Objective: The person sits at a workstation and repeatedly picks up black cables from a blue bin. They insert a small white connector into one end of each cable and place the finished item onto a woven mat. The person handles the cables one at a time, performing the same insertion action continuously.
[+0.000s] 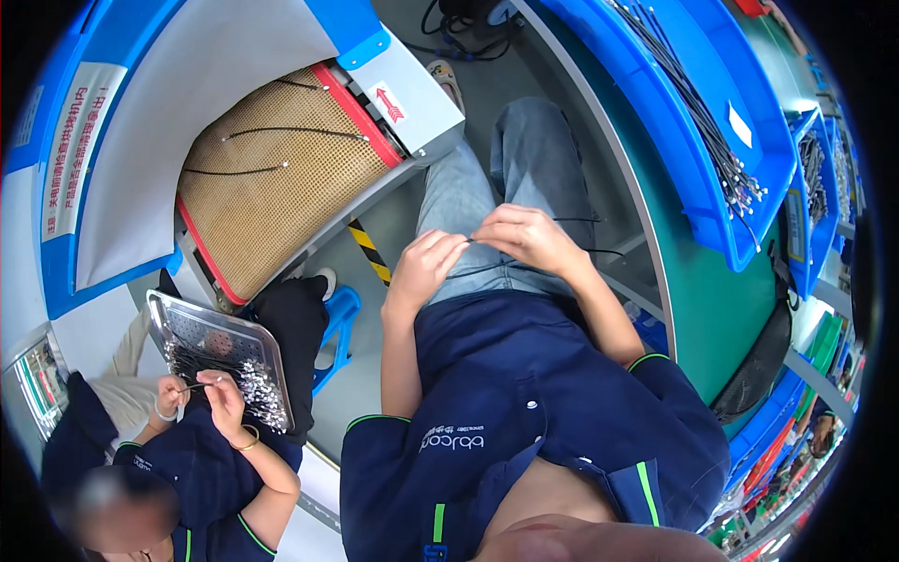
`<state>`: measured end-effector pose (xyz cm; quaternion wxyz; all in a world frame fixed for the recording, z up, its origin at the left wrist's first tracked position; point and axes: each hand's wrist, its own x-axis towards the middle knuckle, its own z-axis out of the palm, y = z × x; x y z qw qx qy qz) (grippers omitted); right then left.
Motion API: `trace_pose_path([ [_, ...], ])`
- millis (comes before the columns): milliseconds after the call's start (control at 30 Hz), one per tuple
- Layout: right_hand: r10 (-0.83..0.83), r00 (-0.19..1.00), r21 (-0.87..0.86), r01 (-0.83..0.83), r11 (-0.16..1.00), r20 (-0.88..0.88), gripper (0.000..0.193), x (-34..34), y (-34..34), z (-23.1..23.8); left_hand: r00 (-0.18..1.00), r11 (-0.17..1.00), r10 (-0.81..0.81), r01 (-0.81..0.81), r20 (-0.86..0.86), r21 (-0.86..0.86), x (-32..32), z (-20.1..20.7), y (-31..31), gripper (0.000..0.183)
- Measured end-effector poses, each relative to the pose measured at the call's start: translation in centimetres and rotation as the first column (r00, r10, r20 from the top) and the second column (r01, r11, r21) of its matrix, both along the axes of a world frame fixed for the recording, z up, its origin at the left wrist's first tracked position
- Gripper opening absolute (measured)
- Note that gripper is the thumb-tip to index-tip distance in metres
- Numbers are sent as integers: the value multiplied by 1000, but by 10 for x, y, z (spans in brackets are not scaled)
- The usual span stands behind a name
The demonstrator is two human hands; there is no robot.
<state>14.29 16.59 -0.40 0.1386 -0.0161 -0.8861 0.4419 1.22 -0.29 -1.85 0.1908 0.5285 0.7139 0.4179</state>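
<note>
Above my lap, my left hand [424, 266] and my right hand [531, 236] are close together, fingertips pinched. A thin black cable [607, 251] is held between them. A short dark bit of it shows between the fingertips, and strands stick out to the right past my right hand. One dark length also runs below my hands across my jeans [487, 278]. Whether these belong to one cable or two I cannot tell, and its end at the fingertips is too small to make out.
Left, a brown mesh conveyor belt [281, 201] carries several black cables. A co-worker with a metal tray [220, 328] of cables sits at lower left, near a blue stool [342, 328]. On the green table [716, 309] at right stands a blue bin [670, 70] of black cables.
</note>
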Motion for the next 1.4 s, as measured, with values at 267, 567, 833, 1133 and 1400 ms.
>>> trace_pose_path([
  [267, 50, 993, 18, -49, 999, -108, 14, -1, -1, -5, 949, 987, 19, 32, 316, -155, 0, 4, -3, 12],
  [567, 18, 999, -1, -18, 1000, -42, 11, -3, -4, 1, 980, 996, -12, 30, -200, 86, -1, 4, -1, 12],
  [833, -19, 999, -64, 21, 998, 26, 11, -5, -6, 6, 980, 979, 103, -69, -168, 194, 6, 5, 4, 17],
  [1133, -26, 999, -120, 30, 992, 27, 11, -1, 2, 5, 981, 970, 136, -104, -136, 219, 6, 4, 2, 20],
  [1400, -20, 993, -138, 35, 990, 114, 12, -1, 2, 4, 980, 984, 102, -73, -174, 165, -1, 10, 1, 17],
])
